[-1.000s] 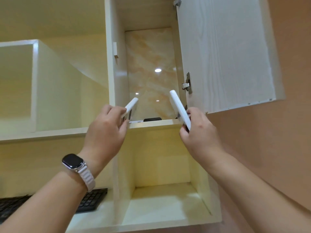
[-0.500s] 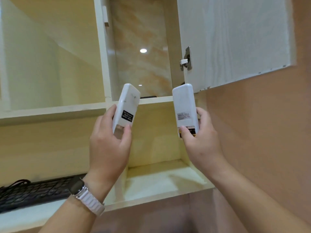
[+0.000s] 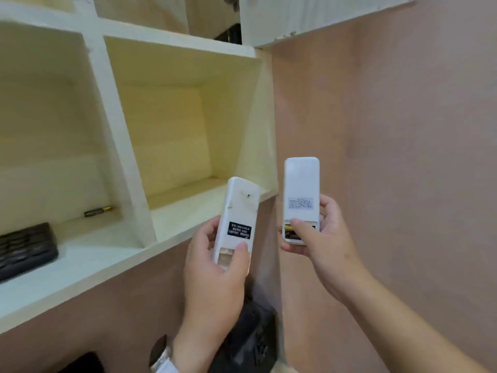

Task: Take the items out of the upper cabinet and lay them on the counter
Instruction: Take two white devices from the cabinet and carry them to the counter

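A: Head view status on the hands?
B: Left hand (image 3: 215, 267) wrapped round the lower end of a white remote (image 3: 238, 219), thumb over its open battery bay. Right hand (image 3: 322, 238) same grip on a second white remote (image 3: 301, 196), thumb on the bay, batteries visible.
A: Orientation?
B: Both back-side facing camera, long axes near vertical, top ends up. Left one leans slightly right; right one near upright. Side by side, not touching, in the air in front of the open shelf (image 3: 185, 211), below the cabinet door (image 3: 295, 14).
A: Anything else?
B: Loose battery (image 3: 97, 211) and black keyboard (image 3: 25, 247) in the left shelf bay.
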